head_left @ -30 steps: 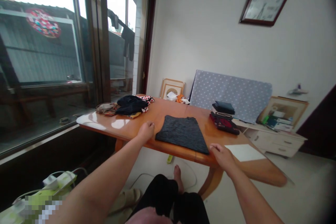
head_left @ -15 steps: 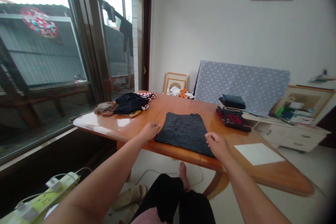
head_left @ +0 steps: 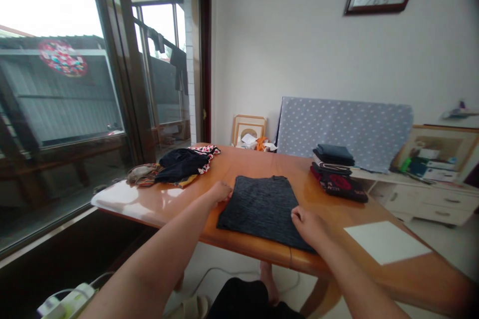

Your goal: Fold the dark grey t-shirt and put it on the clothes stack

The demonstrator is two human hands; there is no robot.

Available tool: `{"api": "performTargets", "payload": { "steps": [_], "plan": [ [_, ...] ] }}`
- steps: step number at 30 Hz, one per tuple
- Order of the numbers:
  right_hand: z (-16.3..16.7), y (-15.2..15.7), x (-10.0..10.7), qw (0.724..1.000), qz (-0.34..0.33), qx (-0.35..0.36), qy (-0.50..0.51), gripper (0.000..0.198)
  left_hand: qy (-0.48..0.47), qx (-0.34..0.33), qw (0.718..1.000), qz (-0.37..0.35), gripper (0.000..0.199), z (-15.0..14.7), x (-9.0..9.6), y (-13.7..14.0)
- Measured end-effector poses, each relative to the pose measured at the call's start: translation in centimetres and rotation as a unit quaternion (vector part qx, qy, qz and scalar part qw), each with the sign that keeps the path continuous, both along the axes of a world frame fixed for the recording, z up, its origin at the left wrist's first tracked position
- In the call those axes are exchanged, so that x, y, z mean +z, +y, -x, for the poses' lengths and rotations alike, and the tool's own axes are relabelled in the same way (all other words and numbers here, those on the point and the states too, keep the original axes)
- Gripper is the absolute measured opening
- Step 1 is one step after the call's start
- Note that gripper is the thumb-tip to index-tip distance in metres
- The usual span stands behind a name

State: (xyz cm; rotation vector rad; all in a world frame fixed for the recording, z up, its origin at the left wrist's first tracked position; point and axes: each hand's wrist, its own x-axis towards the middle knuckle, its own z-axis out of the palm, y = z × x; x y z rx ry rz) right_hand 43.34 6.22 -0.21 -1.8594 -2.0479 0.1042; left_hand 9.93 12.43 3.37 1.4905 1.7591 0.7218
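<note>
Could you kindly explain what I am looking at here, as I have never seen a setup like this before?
Of course. There is no machine: these are a person's own bare hands, seen by a camera worn on the head, looking forward and down. In front is a wooden table. On it, a dark grey garment lies flat near the close edge. The left hand is at its left side and the right hand at its right; whether the fingers actually grip the cloth is hard to tell. Farther left is a loose heap of clothes; to the right stand a stack of folded clothes and, nearer, a flat white sheet.
</note>
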Motion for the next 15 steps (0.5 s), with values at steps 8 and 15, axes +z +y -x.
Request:
{"api": "performTargets", "payload": {
  "steps": [8, 15],
  "plan": [
    [0.5, -0.7, -0.5, 0.999, -0.012, -0.028, -0.042, 0.028, -0.025, 0.052, 0.997, 0.046, 0.038, -1.7, 0.7, 4.6],
    [0.7, -0.8, -0.2, 0.999, -0.02, -0.032, -0.028, 0.028, -0.027, 0.081, 0.995, 0.057, 0.038, -3.1, 0.5, 8.5]
  ]
}}
